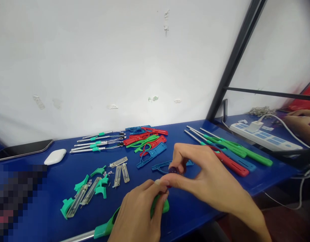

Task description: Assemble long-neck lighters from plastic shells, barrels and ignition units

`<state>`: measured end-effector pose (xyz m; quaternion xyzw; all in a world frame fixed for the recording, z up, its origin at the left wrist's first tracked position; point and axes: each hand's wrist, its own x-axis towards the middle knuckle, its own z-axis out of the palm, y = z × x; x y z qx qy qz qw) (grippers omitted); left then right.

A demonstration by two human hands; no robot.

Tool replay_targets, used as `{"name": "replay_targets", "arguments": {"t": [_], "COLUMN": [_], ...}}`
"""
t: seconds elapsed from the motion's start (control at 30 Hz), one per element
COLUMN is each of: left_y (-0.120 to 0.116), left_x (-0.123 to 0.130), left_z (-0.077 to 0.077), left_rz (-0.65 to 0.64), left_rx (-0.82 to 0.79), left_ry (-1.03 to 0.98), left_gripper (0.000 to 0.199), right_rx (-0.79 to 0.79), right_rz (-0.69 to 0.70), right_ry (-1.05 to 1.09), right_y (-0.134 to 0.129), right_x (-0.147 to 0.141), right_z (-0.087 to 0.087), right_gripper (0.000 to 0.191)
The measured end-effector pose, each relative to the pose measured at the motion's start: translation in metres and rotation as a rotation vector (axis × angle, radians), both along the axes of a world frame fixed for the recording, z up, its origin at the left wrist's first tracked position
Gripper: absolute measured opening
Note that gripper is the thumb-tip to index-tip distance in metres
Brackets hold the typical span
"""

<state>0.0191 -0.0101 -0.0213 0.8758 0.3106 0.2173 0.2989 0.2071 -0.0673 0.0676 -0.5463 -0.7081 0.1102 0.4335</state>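
A green long-nosed lighter (108,227) with a metal tube lies under my left hand (142,210), whose fingers are closed around its handle. My right hand (202,171) is bent over the handle's end, thumb and fingertips drawn together close to the left fingertips. A small dark purple spot shows at those fingertips; whether it is a nail or a part, I cannot tell. Behind the right hand lies a blue handle half (161,165), partly covered. To the left are clear fuel tanks (91,191) and teal triggers (100,192), with tiny metal bits among them.
Metal lighter tubes (89,145) with wires lie at the back left, beside piled coloured handle halves (151,148). Several assembled lighters (232,158) rest at right. A white earphone case (55,156), a phone (24,150) and a power strip (265,136) are farther out. Another person's hand (299,117) is at far right.
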Motion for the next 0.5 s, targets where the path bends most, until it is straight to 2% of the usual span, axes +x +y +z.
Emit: {"name": "replay_targets", "arguments": {"t": [0.03,0.1,0.2,0.27,0.33,0.43,0.5], "left_y": [0.0,0.001,0.0,-0.001,-0.001,-0.003,-0.004], "left_x": [0.0,-0.001,-0.001,0.0,0.002,0.004,0.006], "left_z": [0.0,0.001,0.003,0.006,0.008,0.013,0.016], "left_rz": [-0.011,-0.026,-0.025,-0.025,-0.012,0.005,-0.001], "left_rx": [0.0,-0.016,-0.049,-0.072,-0.081,-0.072,-0.074], "left_ry": [0.005,0.02,0.03,0.024,0.043,0.148,0.223], "left_gripper": [0.029,0.032,0.033,0.032,0.031,0.028,0.026], "right_rx": [-0.01,-0.047,-0.1,-0.105,-0.094,-0.061,-0.031], "right_rz": [0.006,0.077,0.218,0.258,0.23,0.102,0.04], "right_ry": [0.0,0.007,0.028,0.039,0.041,0.018,-0.008], "right_y": [-0.001,-0.004,-0.009,-0.009,-0.007,-0.002,-0.001], "right_x": [0.001,0.004,0.01,0.011,0.01,0.006,0.004], "right_z": [0.0,0.002,0.006,0.007,0.006,0.003,-0.002], "right_gripper": [0.037,0.018,0.027,0.025,0.022,0.013,0.019]}}
